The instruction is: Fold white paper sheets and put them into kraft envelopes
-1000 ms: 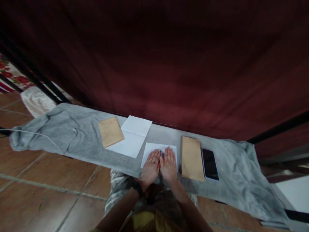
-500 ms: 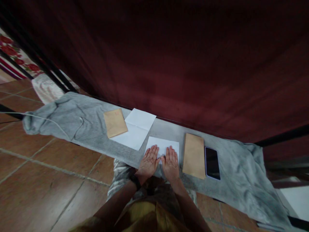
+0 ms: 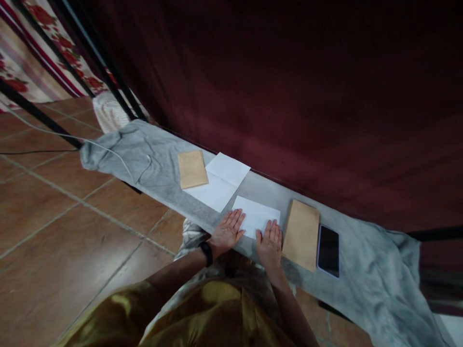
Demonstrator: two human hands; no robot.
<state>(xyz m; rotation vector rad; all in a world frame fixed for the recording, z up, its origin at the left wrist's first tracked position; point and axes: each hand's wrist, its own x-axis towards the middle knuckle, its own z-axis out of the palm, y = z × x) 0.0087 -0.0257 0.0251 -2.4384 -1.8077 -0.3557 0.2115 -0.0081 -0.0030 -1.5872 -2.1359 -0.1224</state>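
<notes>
A folded sheet of white paper (image 3: 256, 213) lies in front of me on the grey cloth. My left hand (image 3: 227, 232) rests flat on its near left corner, fingers stretched out, a black band on the wrist. On its near right side lies my right hand (image 3: 269, 245), open with the fingers extended. To the right of that hand is a stack of brown envelopes (image 3: 301, 235), with a dark-screened phone (image 3: 329, 251) beside it. Farther left, a creased white sheet (image 3: 227, 176) is partly covered by a smaller brown envelope stack (image 3: 193, 169).
The grey cloth (image 3: 369, 260) covers a long narrow bench and is wrinkled at both ends. A white cable (image 3: 108, 148) crosses its left end. Behind hangs a dark red curtain (image 3: 275, 106). Black metal bars (image 3: 39, 115) stand at the left over the tiled floor (image 3: 65, 241).
My hands have slid apart from near the middle of the folded paper toward its two near sides. The view has shifted, so everything on the bench appears displaced to the right.
</notes>
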